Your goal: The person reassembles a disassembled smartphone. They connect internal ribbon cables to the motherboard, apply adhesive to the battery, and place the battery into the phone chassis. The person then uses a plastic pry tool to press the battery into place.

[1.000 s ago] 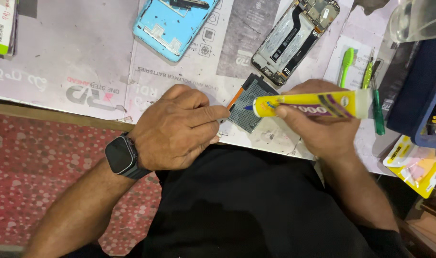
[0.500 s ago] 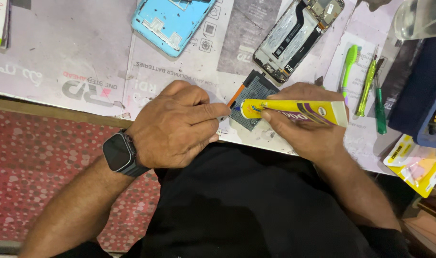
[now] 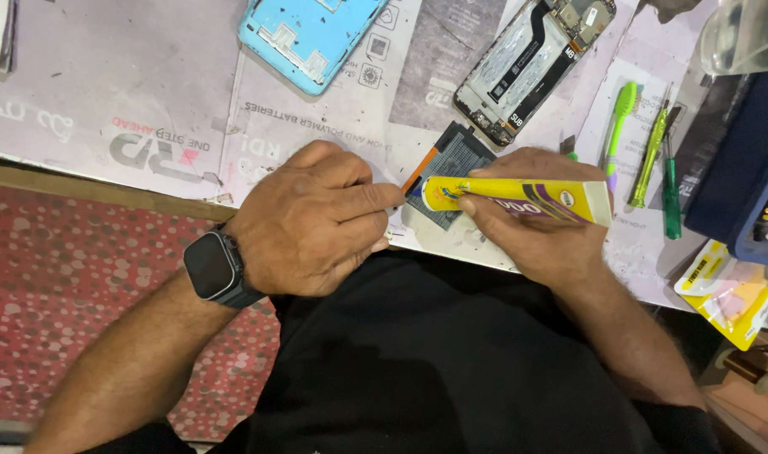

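Since the earlier frame, the yellow glue tube (image 3: 519, 199) has moved slightly lower over the dark flat phone battery (image 3: 453, 172). Right hand (image 3: 540, 231) closes around this tube; left hand (image 3: 312, 223) presses its forefinger beside the battery on the paper-covered surface (image 3: 132, 101).

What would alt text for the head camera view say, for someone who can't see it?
Seen from above, a person's right hand holds a yellow tube with its tip over a small dark flat part, which the left hand steadies. An opened phone, a blue back cover and green tools lie on the paper-covered table.
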